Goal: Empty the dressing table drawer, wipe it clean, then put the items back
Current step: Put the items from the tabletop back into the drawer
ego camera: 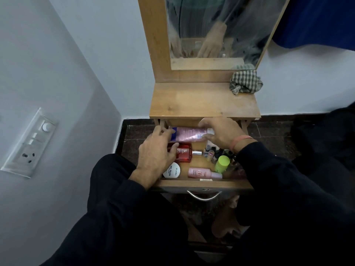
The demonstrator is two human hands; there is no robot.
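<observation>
the fingers of the right hand (221, 131) curl over the right end of a pink tube (189, 133) lying across the far part of the open drawer (203, 184). the left hand (157, 148) has its fingers loosely spread, tips touching the tube's blue left end and resting over a red perfume bottle (183, 152); whether it grips either, cannot tell. nearer in the drawer lie a white round nail polish remover tub (172, 170), a pink bottle (203, 173), a green-capped bottle (222, 163) and small nail polish bottles (209, 153). on the tabletop (201, 102), far right corner, sits a crumpled checked cloth (245, 82) below the mirror (217, 31). a switch panel (28, 144) is on the left wall.
</observation>
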